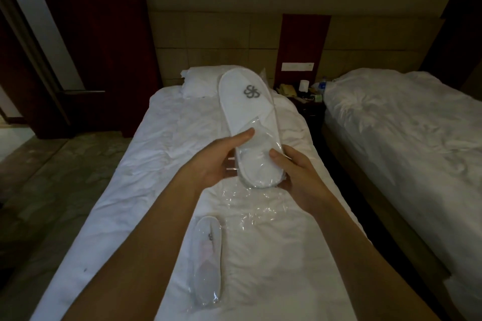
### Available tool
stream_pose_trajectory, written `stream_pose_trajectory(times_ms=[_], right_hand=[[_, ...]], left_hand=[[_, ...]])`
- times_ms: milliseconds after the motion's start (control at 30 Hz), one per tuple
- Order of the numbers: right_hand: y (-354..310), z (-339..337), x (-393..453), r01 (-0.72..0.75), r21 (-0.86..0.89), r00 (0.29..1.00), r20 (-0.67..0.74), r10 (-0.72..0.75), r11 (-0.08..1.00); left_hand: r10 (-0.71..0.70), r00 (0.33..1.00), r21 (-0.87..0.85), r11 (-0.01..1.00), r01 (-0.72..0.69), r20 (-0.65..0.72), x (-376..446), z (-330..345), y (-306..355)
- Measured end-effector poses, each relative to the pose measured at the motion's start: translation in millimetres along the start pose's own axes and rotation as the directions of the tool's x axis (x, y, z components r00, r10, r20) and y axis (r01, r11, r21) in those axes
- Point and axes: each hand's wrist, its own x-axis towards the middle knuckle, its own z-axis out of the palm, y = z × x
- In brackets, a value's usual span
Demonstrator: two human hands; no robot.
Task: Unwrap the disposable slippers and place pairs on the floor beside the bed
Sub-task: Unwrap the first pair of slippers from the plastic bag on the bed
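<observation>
A wrapped pair of slippers (207, 260) is lying on the bed (135, 177). The left hand (219, 157) and right hand (294, 168) are both gripping a half-unwrapped slipper (247, 112), its plastic wrap (250, 206) trailing down onto the bed.

Open floor (60, 172) lies left of the bed (146, 164). A narrow gap right of it ends at a cluttered nightstand (305, 101) beside the second bed (407, 133).

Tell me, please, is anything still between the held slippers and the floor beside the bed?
Yes: clear plastic wrap still covers the heel end of the slippers held by the left hand and right hand. The floor left of the bed looks open.
</observation>
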Motion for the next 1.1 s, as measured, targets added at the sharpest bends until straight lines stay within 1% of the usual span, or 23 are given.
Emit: stream_pose_trajectory(times_ms=[67, 167, 233, 267, 300, 333, 367, 400, 433, 467, 500, 533, 600, 667, 733, 833, 933, 1100], right_hand=[[4.2, 1.7, -0.5, -0.015, 0.002, 1.000, -0.001, 0.015, 1.000], [11.0, 4.5, -3.6, -0.006, -0.041, 1.000, 0.002, 0.006, 0.999], [9.4, 8.1, -5.8, 0.004, -0.089, 1.000, 0.005, -0.003, 0.996], [7.0, 10.0, -7.1, 0.012, -0.122, 0.999, -0.032, -0.016, 0.992], [4.7, 11.3, -8.8, 0.031, -0.178, 0.991, -0.124, -0.053, 0.984], [3.5, 11.8, -11.8, 0.076, -0.260, 0.954, -0.262, -0.146, 0.963], [2.6, 12.0, -17.8, 0.143, -0.348, 0.872, -0.399, -0.284, 0.927], [2.1, 13.6, -27.5, 0.221, -0.395, 0.775, -0.484, -0.406, 0.892], [4.2, 17.5, -39.7, 0.294, -0.387, 0.718, -0.514, -0.469, 0.874], [9.0, 23.8, -52.4, 0.339, -0.360, 0.708, -0.511, -0.488, 0.869], [16.0, 31.5, -64.0, 0.351, -0.326, 0.735, -0.484, -0.474, 0.878], [25.0, 39.6, -73.1, 0.326, -0.290, 0.786, -0.445, -0.428, 0.900], [41.9, 54.2, -81.8, 0.215, -0.219, 0.885, -0.369, -0.284, 0.952], [51.4, 64.3, -79.5, 0.111, -0.116, 0.935, -0.325, -0.143, 0.987], [52.9, 69.5, -71.9, 0.065, 0.047, 0.948, -0.316, -0.047, 0.997], [49.6, 73.5, -58.7, 0.076, 0.229, 0.949, -0.315, 0.000, 0.971], [47.8, 78.7, -49.9, 0.085, 0.303, 0.963, -0.269, 0.000, 0.949], [50.3, 83.5, -41.3, 0.061, 0.429, 0.953, -0.294, 0.075, 0.901]], left_hand=[[-0.017, 1.000, -0.104, 0.994, 0.019, 0.023, 2.0, 1.0, -13.2], [0.040, 0.999, -0.184, 0.982, -0.038, 0.006, 5.3, -1.0, -29.0], [0.068, 0.998, -0.206, 0.976, -0.070, -0.014, 6.2, -1.3, -32.9], [0.080, 0.997, -0.219, 0.972, -0.083, -0.020, 6.5, -1.3, -32.9], [0.087, 0.996, -0.239, 0.967, -0.092, -0.032, 6.8, -2.0, -31.7], [0.087, 0.995, -0.265, 0.959, -0.097, -0.051, 6.8, -3.2, -29.4], [0.085, 0.994, -0.290, 0.951, -0.103, -0.074, 6.8, -5.4, -26.7], [0.089, 0.992, -0.310, 0.944, -0.114, -0.093, 7.0, -8.5, -23.8], [0.097, 0.989, -0.321, 0.938, -0.128, -0.110, 7.3, -12.1, -21.0], [0.103, 0.986, -0.327, 0.935, -0.140, -0.127, 7.3, -15.5, -18.4], [0.109, 0.984, -0.333, 0.931, -0.151, -0.142, 7.4, -18.7, -16.0], [0.115, 0.982, -0.341, 0.926, -0.162, -0.152, 7.6, -21.4, -13.8], [0.124, 0.980, -0.367, 0.914, -0.174, -0.156, 7.3, -24.9, -10.2], [0.132, 0.980, -0.380, 0.907, -0.179, -0.147, 6.9, -25.9, -8.7], [0.144, 0.980, -0.372, 0.910, -0.185, -0.135, 6.2, -25.8, -10.0], [0.146, 0.981, -0.355, 0.917, -0.182, -0.125, 4.0, -24.6, -15.6], [0.146, 0.982, -0.342, 0.922, -0.180, -0.121, 1.2, -22.3, -22.1], [0.154, 0.985, -0.350, 0.920, -0.174, -0.084, 0.7, -22.0, -31.9]])
